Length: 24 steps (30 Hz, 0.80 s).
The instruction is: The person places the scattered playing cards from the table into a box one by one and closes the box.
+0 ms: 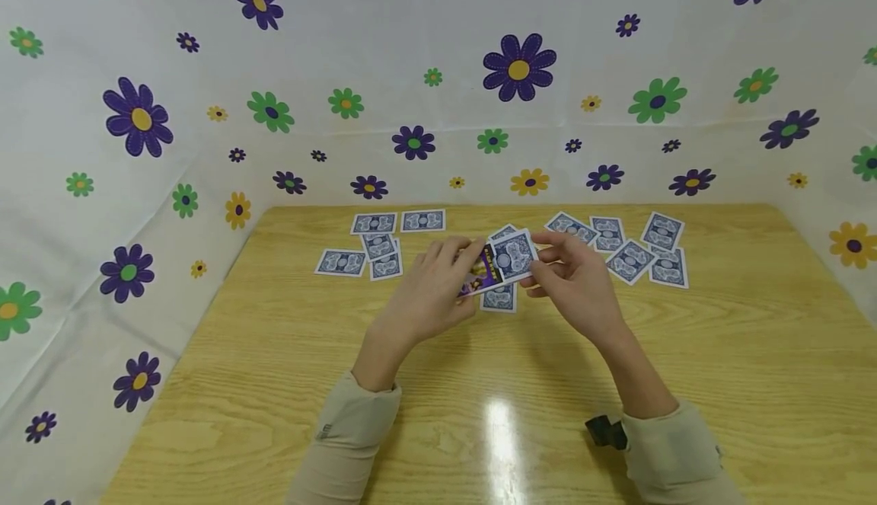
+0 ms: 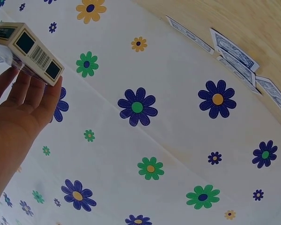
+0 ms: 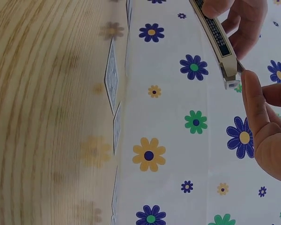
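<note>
My left hand [image 1: 428,292] grips a card box [image 1: 483,270] with a purple, black and yellow face, raised over the table. A playing card [image 1: 514,254] with a blue patterned back shows at the box's right end. My right hand [image 1: 582,292] pinches that card's right edge between thumb and fingers. In the left wrist view, a barcode marks the end of the card box [image 2: 37,54], with the left hand's fingers [image 2: 33,96] along it. In the right wrist view, the right hand [image 3: 271,131] meets the far end of the card box [image 3: 218,40]. How many cards the box holds is hidden.
Several face-down cards [image 1: 342,262] lie at the left of the wooden table [image 1: 274,383]. More face-down cards [image 1: 630,261] lie at the right, some overlapping. Another card [image 1: 499,301] lies beneath the box. A flower-patterned cloth [image 1: 452,33] stands behind and beside the table.
</note>
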Motion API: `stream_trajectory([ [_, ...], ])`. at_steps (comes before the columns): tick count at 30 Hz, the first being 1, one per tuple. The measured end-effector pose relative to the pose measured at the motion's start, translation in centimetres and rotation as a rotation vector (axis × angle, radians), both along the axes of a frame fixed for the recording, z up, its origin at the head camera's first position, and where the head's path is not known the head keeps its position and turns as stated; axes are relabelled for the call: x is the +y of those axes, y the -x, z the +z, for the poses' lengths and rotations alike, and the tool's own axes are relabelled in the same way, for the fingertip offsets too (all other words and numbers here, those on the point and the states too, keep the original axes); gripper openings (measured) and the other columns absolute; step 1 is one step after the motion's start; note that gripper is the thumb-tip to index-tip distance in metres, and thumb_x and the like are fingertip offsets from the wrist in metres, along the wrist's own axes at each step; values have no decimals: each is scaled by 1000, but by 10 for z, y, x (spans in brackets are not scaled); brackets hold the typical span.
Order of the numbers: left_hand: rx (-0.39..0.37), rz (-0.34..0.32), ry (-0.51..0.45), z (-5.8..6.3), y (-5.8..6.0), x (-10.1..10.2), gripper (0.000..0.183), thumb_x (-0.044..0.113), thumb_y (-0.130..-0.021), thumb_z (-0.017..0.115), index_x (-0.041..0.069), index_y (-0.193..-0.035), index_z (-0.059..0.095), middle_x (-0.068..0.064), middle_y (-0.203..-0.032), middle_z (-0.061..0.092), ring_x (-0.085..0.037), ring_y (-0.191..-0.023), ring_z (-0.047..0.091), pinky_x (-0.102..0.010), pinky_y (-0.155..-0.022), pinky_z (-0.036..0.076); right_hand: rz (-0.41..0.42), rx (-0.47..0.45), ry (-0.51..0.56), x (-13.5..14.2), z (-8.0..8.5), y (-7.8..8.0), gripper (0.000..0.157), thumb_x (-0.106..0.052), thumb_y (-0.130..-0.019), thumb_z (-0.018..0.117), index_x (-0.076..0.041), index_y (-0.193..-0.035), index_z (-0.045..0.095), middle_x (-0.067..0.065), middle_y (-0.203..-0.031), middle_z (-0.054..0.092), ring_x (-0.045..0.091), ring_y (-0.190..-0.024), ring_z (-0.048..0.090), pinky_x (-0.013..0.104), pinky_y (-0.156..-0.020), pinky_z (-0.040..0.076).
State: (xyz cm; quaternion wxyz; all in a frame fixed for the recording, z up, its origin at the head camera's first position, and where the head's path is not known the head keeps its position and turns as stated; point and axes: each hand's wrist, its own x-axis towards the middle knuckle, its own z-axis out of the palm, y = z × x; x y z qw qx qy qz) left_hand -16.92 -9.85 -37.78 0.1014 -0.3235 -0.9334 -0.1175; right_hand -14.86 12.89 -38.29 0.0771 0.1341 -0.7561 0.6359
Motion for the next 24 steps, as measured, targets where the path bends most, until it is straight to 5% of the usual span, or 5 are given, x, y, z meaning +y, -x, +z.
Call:
stream_trajectory([
  [13, -10, -12, 36, 3, -1, 4, 78, 21, -85, 71, 9, -154, 35, -13, -141, 47, -30, -128, 46, -44, -104, 45, 22, -48, -98, -4, -1, -1, 35, -3, -94, 62, 2, -129, 59, 19, -95, 63, 23, -72, 71, 32, -59, 60],
  [24, 19, -27, 22, 1, -3, 3, 78, 17, -83, 72, 7, -152, 37, -14, -140, 49, -31, -126, 48, -46, -102, 47, 14, 1, -293, -9, -2, -4, 28, -8, -95, 61, -3, -122, 67, 11, -96, 61, 19, -65, 52, 23, -48, 42],
])
